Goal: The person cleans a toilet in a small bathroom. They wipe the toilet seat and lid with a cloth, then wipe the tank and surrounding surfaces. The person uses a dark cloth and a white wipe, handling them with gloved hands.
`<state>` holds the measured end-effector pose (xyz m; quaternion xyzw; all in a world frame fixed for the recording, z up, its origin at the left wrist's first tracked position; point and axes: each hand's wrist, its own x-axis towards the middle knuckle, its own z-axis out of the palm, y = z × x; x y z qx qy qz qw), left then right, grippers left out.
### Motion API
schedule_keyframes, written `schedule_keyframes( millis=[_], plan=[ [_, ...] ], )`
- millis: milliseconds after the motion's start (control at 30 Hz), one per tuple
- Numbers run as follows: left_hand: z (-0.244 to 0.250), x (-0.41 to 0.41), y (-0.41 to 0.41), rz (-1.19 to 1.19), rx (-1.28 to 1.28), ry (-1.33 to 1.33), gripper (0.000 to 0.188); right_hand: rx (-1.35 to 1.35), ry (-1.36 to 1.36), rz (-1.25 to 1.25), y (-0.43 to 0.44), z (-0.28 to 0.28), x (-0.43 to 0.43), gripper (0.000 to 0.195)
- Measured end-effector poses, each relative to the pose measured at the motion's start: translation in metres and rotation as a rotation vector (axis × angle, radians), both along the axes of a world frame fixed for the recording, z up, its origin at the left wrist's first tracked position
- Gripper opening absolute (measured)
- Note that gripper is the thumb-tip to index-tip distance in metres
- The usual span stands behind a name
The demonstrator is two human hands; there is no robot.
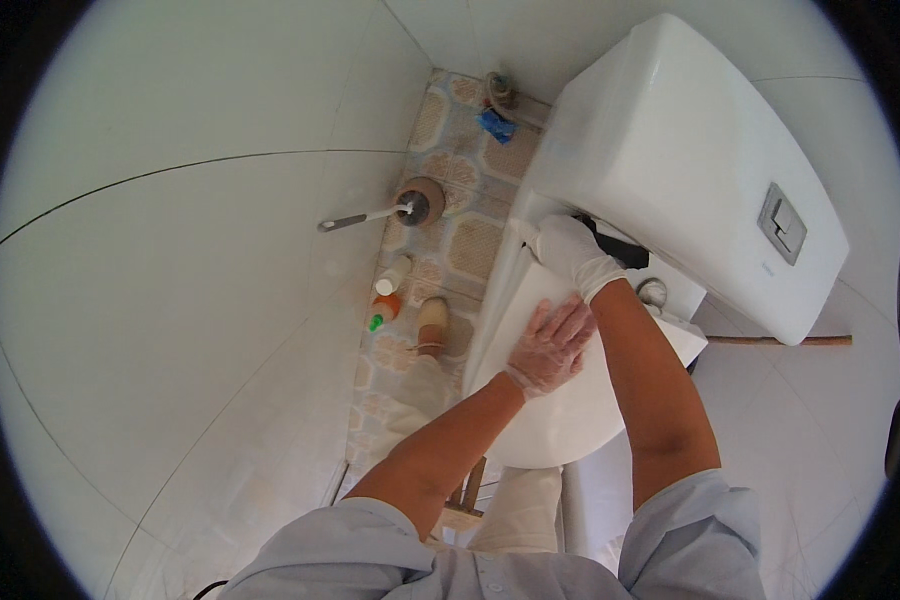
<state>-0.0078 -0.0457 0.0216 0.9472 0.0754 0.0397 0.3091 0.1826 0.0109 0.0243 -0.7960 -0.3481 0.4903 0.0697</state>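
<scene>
The closed white toilet lid (559, 420) lies in front of me, below the cistern (645, 150) with its push-button flush plate (782, 223). My left hand (551, 345), in a thin clear plastic glove, rests flat on the lid with nothing seen in it. Farther back, my right hand (566, 251) wears a white glove and reaches to the hinge end of the lid, close under the cistern. Its fingertips are partly hidden, so whether it grips anything is unclear. Beside that hand is a black object (622, 247). A round metal fitting (652, 292) sits to its right.
On the patterned tile floor (476, 240) at left stand a toilet brush (360, 217) in its round holder (429, 196), a white bottle (394, 275) and an orange bottle with a green cap (384, 309). A blue packet (496, 125) lies near the back wall. The left wall (195, 247) is close.
</scene>
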Motion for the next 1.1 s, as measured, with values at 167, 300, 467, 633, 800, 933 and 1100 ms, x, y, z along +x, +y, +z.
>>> schedule_keyframes(
  millis=[167, 300, 467, 633, 800, 933, 1100],
  plan=[
    [-0.004, -0.002, -0.002, 0.009, -0.002, -0.021, 0.031, 0.27, -0.123, 0.14, -0.029, -0.03, -0.009, 0.042],
    [0.005, 0.002, 0.004, -0.06, 0.016, 0.105, 0.034, 0.375, 0.203, -0.323, -0.011, -0.025, -0.011, 0.04],
    [-0.003, -0.004, -0.001, 0.003, 0.036, 0.017, 0.04, 0.613, 0.232, -0.217, 0.01, -0.027, -0.02, 0.034],
    [-0.002, -0.002, -0.002, -0.066, 0.05, 0.13, 0.055, 0.799, 0.296, -0.283, -0.002, -0.044, -0.012, 0.033],
    [0.001, 0.003, -0.001, -0.029, 0.075, 0.097, 0.065, 0.57, 0.254, -0.191, -0.058, -0.016, 0.017, 0.033],
    [0.002, 0.003, -0.003, -0.013, 0.095, 0.073, 0.065, 0.541, -0.112, -0.024, -0.125, -0.003, 0.033, 0.042],
    [-0.002, 0.002, -0.004, -0.013, 0.123, 0.054, 0.066, 0.4, -0.26, 0.043, -0.196, 0.011, 0.056, 0.048]
  ],
)
